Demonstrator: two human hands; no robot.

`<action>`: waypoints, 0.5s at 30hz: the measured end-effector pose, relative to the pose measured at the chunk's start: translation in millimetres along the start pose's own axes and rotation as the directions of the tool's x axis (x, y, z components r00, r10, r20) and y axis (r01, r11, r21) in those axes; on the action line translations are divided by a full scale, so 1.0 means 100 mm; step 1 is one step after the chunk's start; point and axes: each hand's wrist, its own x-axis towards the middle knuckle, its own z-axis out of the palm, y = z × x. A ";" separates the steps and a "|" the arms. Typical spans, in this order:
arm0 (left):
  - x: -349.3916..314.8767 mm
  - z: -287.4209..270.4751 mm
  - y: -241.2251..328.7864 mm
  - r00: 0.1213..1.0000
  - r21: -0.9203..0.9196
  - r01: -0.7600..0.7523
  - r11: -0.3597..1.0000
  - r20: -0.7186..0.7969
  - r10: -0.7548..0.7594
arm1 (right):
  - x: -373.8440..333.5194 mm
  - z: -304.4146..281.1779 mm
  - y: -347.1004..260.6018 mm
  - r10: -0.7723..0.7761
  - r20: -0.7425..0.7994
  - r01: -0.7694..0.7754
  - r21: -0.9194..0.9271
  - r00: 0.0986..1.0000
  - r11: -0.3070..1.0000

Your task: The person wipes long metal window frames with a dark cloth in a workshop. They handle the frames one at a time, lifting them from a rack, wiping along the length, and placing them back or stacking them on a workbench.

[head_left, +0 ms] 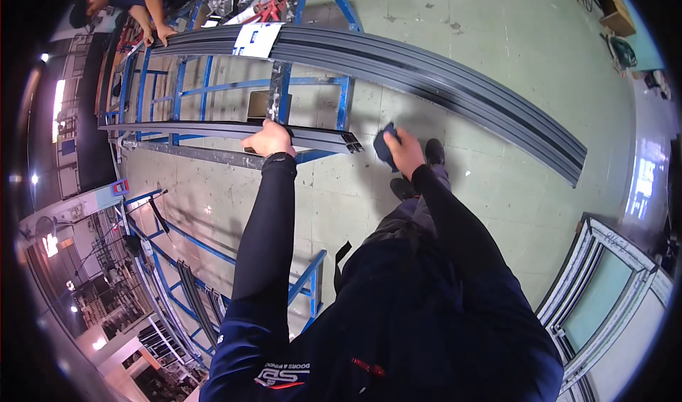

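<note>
The left hand [271,140] is curled over a narrow gray profile [192,128], gripping it toward its right end, with the thumb lying along the near side; the long part of the profile runs off to the left of that hand, and its cut end, showing hollow channels, points toward the right hand. The right hand [405,152], just beyond that end and apart from it, is closed around a dark blue cloth [386,146]; it looks like folded fabric, though the fingers hide too much of it to be sure. Beneath the left hand, a blue metal stand [343,103] bears the narrow profile, and a cardboard box [259,105] shows just past the knuckles. Farther out, ahead of both hands, a bundle of long gray profiles [455,96] lies across the stand and reaches well to the right of the right hand, with a white label [257,39] around it. Ahead and to the left of the left hand, a co-worker's hands [165,32] touch the bundle's left end. Below the right hand are the person's dark shoes [435,151].
</note>
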 end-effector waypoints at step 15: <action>0.11 0.07 -0.12 0.997 0.137 0.040 0.990 -0.073 -0.030 | 0.23 -0.37 -0.83 -0.234 0.424 0.239 0.043 0.875 0.970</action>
